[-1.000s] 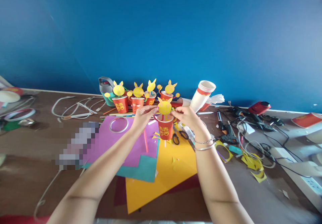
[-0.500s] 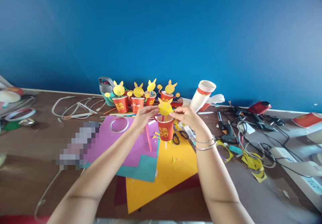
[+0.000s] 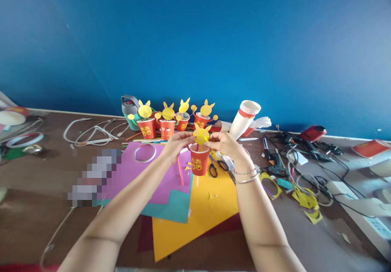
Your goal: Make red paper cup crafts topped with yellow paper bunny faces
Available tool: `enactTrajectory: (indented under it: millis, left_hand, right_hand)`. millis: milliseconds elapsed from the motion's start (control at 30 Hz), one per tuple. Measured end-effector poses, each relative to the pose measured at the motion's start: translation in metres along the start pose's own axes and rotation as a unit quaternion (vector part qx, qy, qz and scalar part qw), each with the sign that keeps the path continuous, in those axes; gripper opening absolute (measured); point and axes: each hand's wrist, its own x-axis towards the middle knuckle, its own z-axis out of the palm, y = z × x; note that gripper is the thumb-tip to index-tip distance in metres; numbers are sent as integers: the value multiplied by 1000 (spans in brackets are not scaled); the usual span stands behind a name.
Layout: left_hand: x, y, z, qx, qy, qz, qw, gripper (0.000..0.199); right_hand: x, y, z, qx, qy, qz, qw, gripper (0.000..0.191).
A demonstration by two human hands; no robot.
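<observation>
A red paper cup with gold characters is in front of me, at the middle of the view. A round yellow paper head with pointed ears rises from its mouth on a thin stem. My left hand pinches the left edge of this head, fingers closed. From the other side, my right hand grips the head's right edge between thumb and fingers. The fingertips hide parts of both edges. Scissors with black handles lie just right of the cup.
Similar decorated cups stand in a row along the blue wall, near a green and grey bottle. A leaning stack of paper cups is at right. Purple paper, yellow paper, a tape roll, cables and a glue gun cover the table.
Both hands have come down slightly with the paper head and the cup, which also sits a touch farther left. The hold on the head looks the same.
</observation>
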Motion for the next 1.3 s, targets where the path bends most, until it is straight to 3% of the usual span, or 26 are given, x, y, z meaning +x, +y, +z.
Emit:
enactTrajectory:
  millis: [400,567,800,900,933,1000,1133,1200,1300]
  left_hand:
    - [-2,0,0,-4,-12,-34,999,43]
    - [-2,-1,1,-6,-27,-50,998,39]
    - [1,1,-2,-28,43,-32,998,35]
    - [4,4,-6,-44,89,-14,995,34]
    - [5,5,-7,-47,103,-4,994,34]
    - [6,6,-9,-53,126,14,991,33]
    - [6,5,-9,-49,142,14,989,34]
    - [6,3,-8,-37,138,5,990,36]
    - [7,-3,-10,11,128,2,992,39]
  right_hand:
    - [-1,-4,0,-29,28,-26,999,31]
    - [1,-2,3,-22,33,-38,998,33]
    - [9,6,10,-32,41,-83,995,34]
    - [7,5,6,-133,84,-81,984,30]
    - [5,5,4,-193,72,-62,977,25]
    - [1,4,5,-327,-8,-13,945,17]
    - [1,8,21,-518,-235,92,818,16]
    - [3,13,31,-541,-264,118,790,19]
    - [4,22,37,-547,-254,116,789,23]
